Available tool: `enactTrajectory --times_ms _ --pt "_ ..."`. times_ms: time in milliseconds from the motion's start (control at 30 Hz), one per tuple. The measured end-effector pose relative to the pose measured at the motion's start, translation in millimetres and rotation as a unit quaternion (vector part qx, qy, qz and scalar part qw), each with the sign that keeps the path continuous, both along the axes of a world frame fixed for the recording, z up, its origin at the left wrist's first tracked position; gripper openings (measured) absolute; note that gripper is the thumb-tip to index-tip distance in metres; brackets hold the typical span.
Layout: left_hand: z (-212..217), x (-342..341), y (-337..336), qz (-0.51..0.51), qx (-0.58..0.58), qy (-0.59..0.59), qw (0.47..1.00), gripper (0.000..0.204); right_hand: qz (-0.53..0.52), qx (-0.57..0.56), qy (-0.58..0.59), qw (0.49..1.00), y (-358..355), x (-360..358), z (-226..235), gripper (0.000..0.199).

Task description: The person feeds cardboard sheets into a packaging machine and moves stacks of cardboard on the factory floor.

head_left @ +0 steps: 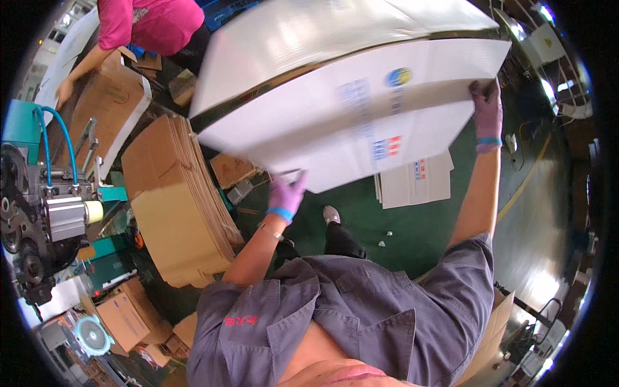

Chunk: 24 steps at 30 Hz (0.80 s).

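Observation:
A large white cardboard sheet [348,122] with blue, red and yellow print is held up in front of me, its left part blurred. My left hand [287,192], in a purple glove with a blue cuff, is closed on its lower left edge. Farther up at the right, my right hand [488,111], gloved likewise, grips the sheet's right edge. Both thumbs are partly hidden. Behind the held sheet lies a thick white stack of sheets [309,39], slightly apart from it in a dark gap.
Folded brown cardboard [174,206] is stacked to my left, beside a machine with blue hoses [61,138]. White printed sheets [416,184] lie on the green floor. A co-worker in a pink top [158,26] bends over cardboard at the far left. Small white scraps [382,243] lie by my feet.

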<state>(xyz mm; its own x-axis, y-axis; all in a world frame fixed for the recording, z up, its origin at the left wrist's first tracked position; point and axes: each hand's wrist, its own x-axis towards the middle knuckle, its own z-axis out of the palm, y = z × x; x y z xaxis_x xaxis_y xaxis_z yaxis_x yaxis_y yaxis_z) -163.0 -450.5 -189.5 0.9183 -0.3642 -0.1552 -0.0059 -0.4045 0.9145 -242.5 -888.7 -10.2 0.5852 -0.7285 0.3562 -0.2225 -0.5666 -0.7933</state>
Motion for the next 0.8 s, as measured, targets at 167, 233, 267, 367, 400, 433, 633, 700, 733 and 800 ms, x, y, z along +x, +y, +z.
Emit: enactTrajectory --times_ms 167,233,267,367,400,433,633,700,733,800 --pt "-44 -30 -82 -0.246 0.222 -0.034 0.943 0.084 -0.152 -0.198 0.555 0.793 -120 -56 -130 0.077" --pt "-41 -26 -60 -0.264 0.214 -0.091 0.936 0.081 0.002 -0.230 0.564 0.793 -109 -79 -225 0.063" --pt "-37 -27 -37 -0.281 0.207 -0.115 0.930 0.079 0.099 -0.255 0.561 0.781 -120 -112 -286 0.055" --pt "-81 -40 72 -0.116 0.272 -0.049 0.954 0.076 0.254 -0.111 0.670 0.689 62 -67 -332 0.044" --pt "-83 -40 109 -0.064 0.296 0.009 0.953 0.076 0.390 -0.180 0.665 0.611 90 -94 -392 0.040" --pt "-94 -49 152 0.015 0.325 0.073 0.943 0.076 0.435 -0.124 0.644 0.617 141 -93 -394 0.042" --pt "-262 -155 373 0.587 0.115 0.238 0.765 0.085 0.661 0.022 0.523 0.538 336 -66 -325 0.050" --pt "-197 -140 384 0.699 0.153 0.364 0.596 0.089 0.658 0.011 0.510 0.554 348 -70 -330 0.047" --pt "-205 -143 394 0.720 0.121 0.382 0.566 0.091 0.668 -0.025 0.518 0.534 355 -56 -311 0.048" --pt "-228 -145 424 0.754 0.063 0.411 0.508 0.094 0.622 -0.091 0.578 0.521 384 -26 -281 0.050"
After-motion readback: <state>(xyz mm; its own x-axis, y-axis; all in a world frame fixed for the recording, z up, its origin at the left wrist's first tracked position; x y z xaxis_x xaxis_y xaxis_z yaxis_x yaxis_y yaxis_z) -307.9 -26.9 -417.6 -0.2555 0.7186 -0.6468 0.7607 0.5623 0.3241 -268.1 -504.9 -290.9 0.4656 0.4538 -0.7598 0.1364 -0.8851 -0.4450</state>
